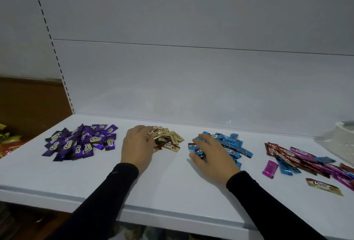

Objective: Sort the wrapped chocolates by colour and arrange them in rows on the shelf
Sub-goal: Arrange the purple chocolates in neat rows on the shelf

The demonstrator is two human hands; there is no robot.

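Note:
Sorted heaps lie on the white shelf [172, 186]. Purple chocolates [80, 142] are piled at the left, gold chocolates [168, 139] in the middle and blue chocolates [229, 145] right of them. My left hand [138, 145] is at the gold heap's left side, its fingers curled into the wrappers. On the left part of the blue heap rests my right hand [208, 153], fingers spread and fairly straight, thumb out beside the wrappers. A mixed pile [306, 161] of red, magenta and blue chocolates lies at the right.
A lone magenta chocolate [270, 168] and a lone gold chocolate [323, 187] lie near the mixed pile. A white container [342, 138] stands at the far right edge. The shelf's back panel rises behind the heaps. Other packets sit on a lower surface at far left.

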